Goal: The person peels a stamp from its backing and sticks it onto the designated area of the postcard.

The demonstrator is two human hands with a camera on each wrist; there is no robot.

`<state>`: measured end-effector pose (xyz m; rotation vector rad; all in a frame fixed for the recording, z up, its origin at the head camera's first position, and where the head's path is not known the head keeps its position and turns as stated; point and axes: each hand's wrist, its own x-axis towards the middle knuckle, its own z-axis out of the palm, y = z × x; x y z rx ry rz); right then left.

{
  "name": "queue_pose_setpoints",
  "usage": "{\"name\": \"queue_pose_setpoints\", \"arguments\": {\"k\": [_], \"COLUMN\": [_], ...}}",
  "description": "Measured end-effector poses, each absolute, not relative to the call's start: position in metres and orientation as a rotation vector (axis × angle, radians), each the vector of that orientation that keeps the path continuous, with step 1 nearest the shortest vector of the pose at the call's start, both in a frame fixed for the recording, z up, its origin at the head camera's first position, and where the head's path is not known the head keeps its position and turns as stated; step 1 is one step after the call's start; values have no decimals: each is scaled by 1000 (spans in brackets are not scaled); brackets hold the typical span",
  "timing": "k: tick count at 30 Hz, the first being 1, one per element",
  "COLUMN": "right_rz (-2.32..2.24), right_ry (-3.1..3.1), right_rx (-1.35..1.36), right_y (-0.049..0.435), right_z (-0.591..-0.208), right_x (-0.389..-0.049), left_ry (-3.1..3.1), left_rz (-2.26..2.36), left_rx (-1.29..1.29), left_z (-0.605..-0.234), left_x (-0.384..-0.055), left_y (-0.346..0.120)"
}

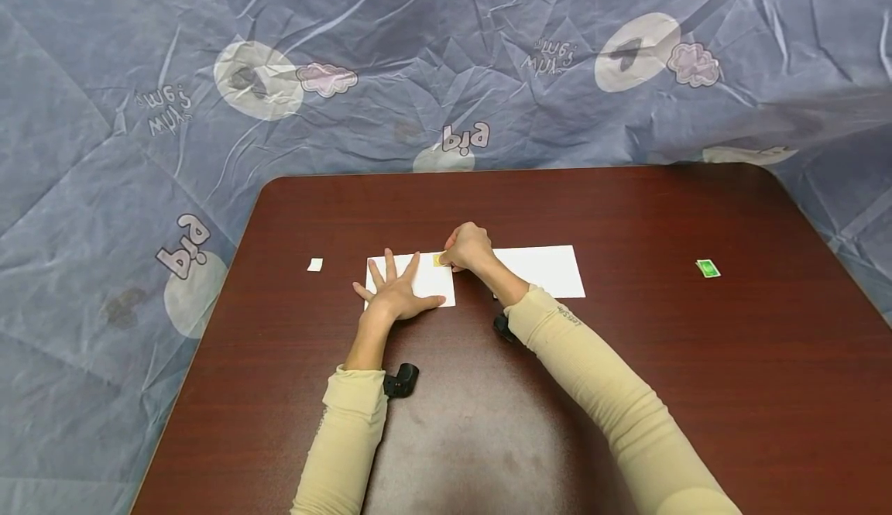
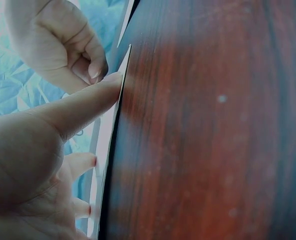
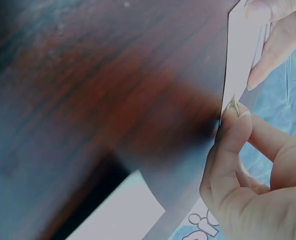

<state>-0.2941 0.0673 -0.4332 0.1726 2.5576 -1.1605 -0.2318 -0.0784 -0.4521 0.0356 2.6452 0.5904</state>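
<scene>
My left hand (image 1: 397,296) lies with fingers spread on a white sheet (image 1: 432,289); its thumb (image 2: 95,102) presses near the edge in the left wrist view. At the upper right corner of that sheet is a small yellow square (image 1: 438,260). My right hand (image 1: 470,248) pinches it between thumb and curled fingers. In the right wrist view the pinched piece (image 3: 233,104) shows as a thin, folded-looking tip, right at the sheet's surface. Part of it is hidden by the fingertips.
A second white sheet (image 1: 547,269) lies to the right, partly under the right forearm. A small white square (image 1: 315,265) lies at the left, and a small green card (image 1: 708,269) at the right of the brown table (image 1: 627,368). Behind hangs a wrinkled blue cloth (image 1: 390,58).
</scene>
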Motion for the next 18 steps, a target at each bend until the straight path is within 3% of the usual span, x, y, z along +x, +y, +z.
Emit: {"name": "queue_pose_setpoints", "arguments": {"k": [18], "right_rz": [-1144], "right_ry": [2589], "right_rx": [157], "right_y": [67], "right_z": [-433], "right_x": [-291], "left_ry": [2654], "left_rz": [582], "left_rx": [40], "left_z": [-453], "left_x": [-231], "left_y": [-78]}}
